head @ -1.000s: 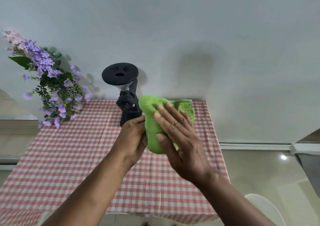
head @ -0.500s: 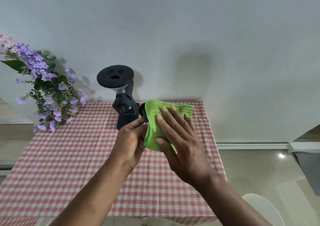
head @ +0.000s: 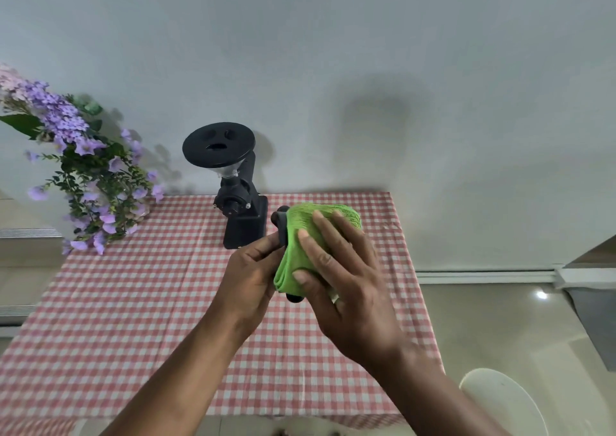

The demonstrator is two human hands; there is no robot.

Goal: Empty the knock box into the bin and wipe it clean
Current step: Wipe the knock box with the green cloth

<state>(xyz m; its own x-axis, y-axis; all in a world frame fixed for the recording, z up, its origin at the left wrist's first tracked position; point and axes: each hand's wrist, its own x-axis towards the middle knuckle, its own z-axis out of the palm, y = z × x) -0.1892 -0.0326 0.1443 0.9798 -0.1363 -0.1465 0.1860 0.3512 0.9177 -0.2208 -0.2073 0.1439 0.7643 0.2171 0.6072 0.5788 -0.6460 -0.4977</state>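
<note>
A small black knock box (head: pixel 280 224) is held up over the table, with my left hand (head: pixel 248 279) gripping its left side. Only its dark top corner and a bit of its bottom edge show. A green cloth (head: pixel 301 235) is wrapped over most of the box. My right hand (head: pixel 343 279) presses flat on the cloth with fingers spread, covering the box's right side. The bin is not in view.
A black coffee grinder (head: pixel 238 198) stands on the red-and-white checked table (head: pixel 133 319) just behind my hands. Purple artificial flowers (head: pixel 83 168) hang at the back left. A white round object (head: pixel 500 402) sits on the floor at the lower right.
My hands, box and cloth have shifted slightly; the cloth is now bunched tighter around the box, and the box's dark corner shows at the upper left of the cloth.
</note>
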